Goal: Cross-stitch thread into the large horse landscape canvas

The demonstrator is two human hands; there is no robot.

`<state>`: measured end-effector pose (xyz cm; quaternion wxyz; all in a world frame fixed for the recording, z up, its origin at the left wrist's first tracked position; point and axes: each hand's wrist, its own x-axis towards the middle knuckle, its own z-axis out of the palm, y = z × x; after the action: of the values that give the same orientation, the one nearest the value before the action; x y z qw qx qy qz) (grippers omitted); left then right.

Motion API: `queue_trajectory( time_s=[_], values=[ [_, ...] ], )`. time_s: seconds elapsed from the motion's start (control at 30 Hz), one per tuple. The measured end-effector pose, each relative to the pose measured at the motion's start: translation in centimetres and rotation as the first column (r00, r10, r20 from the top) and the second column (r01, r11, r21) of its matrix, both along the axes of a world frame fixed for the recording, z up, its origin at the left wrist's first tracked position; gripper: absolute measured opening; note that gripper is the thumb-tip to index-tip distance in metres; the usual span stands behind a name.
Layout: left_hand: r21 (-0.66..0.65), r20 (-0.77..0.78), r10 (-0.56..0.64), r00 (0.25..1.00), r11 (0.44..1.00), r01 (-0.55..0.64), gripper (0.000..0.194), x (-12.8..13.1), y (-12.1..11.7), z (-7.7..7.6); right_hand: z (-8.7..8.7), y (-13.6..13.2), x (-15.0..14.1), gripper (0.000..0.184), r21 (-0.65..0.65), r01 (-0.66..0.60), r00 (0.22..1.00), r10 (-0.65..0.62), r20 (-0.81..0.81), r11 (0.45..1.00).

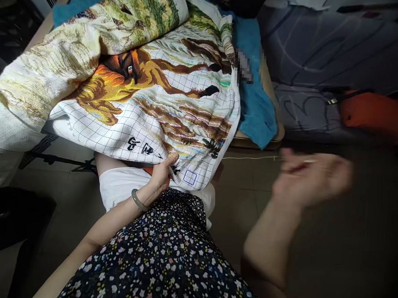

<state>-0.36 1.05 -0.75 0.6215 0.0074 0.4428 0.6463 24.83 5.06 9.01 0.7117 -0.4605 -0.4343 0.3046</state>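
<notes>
A large cross-stitch cloth [148,98], gridded white with a brown, orange and green picture, hangs from the table onto my lap. My left hand [161,176], with a grey bangle on the wrist, grips the cloth's lower edge with closed fingers near a blue square mark. My right hand [311,178] is out to the right, blurred by motion, fingers pinched on a needle. A pale thread [251,158] runs taut from the cloth's edge to that hand.
A teal towel [257,103] lies under the cloth on a wooden table edge [272,134]. Dark bedding [322,53] and an orange bag [372,115] lie at the right. My lap wears a floral dress [168,257]. A black stand [60,160] rests on the floor at left.
</notes>
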Motion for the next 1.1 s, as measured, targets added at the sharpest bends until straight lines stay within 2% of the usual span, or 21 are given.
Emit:
queue_trajectory(
  time_s=[0.03,0.07,0.1,0.17,0.2,0.23,0.3,0.6,0.8,1.0,1.03,1.1],
  values=[
    [-0.007,0.003,-0.002,1.000,1.000,0.002,0.046,0.0,0.0,0.0,-1.1,-0.4,-2.6,0.015,0.018,-0.082,0.995,0.081,0.052,0.996],
    [-0.013,0.006,-0.005,1.000,1.000,0.005,0.046,-0.1,0.0,0.0,-2.2,-0.8,-5.2,0.012,-0.092,-0.230,0.967,0.238,0.092,0.969],
    [-0.018,0.006,-0.008,1.000,1.000,0.008,0.046,-0.1,0.0,0.1,-3.3,-1.3,-7.4,0.010,-0.242,-0.358,0.908,0.397,0.137,0.902],
    [-0.029,-0.001,-0.019,1.000,0.999,0.019,0.044,-0.1,0.0,0.1,-5.1,-2.3,-10.6,0.009,-0.443,-0.451,0.761,0.594,0.262,0.774],
    [-0.034,-0.005,-0.025,1.000,0.999,0.025,0.043,-0.1,-0.1,0.2,-5.8,-2.7,-11.5,0.011,-0.503,-0.441,0.698,0.636,0.329,0.744],
    [-0.039,-0.007,-0.031,1.000,0.999,0.031,0.041,-0.1,-0.1,0.2,-6.2,-3.0,-12.1,0.014,-0.532,-0.414,0.652,0.648,0.394,0.739],
    [-0.049,-0.006,-0.036,0.999,0.998,0.036,0.037,-0.1,-0.1,0.3,-6.6,-3.4,-12.5,0.019,-0.542,-0.360,0.613,0.631,0.477,0.759],
    [-0.034,-0.024,-0.025,0.999,0.999,0.024,0.038,-0.2,0.0,0.1,-6.3,-3.3,-12.9,0.025,-0.563,-0.299,0.610,0.608,0.508,0.771],
    [-0.060,-0.022,-0.012,1.000,0.998,0.011,0.037,-0.1,0.0,0.3,-5.8,-3.1,-13.0,0.024,-0.546,-0.271,0.531,0.596,0.602,0.793],
    [-0.009,-0.069,0.012,0.998,1.000,-0.013,0.036,0.0,0.0,0.2,-5.3,-3.2,-14.0,0.021,-0.461,-0.148,0.412,0.478,0.776,0.875],
    [0.009,-0.080,0.020,0.997,1.000,-0.019,0.036,0.0,0.0,0.2,-5.4,-3.2,-14.2,0.020,-0.458,-0.130,0.421,0.467,0.777,0.879],
    [0.022,-0.088,0.016,0.996,1.000,-0.014,0.035,0.0,0.0,0.2,-5.7,-3.5,-14.6,0.016,-0.513,-0.146,0.515,0.507,0.691,0.846]
  ],
)
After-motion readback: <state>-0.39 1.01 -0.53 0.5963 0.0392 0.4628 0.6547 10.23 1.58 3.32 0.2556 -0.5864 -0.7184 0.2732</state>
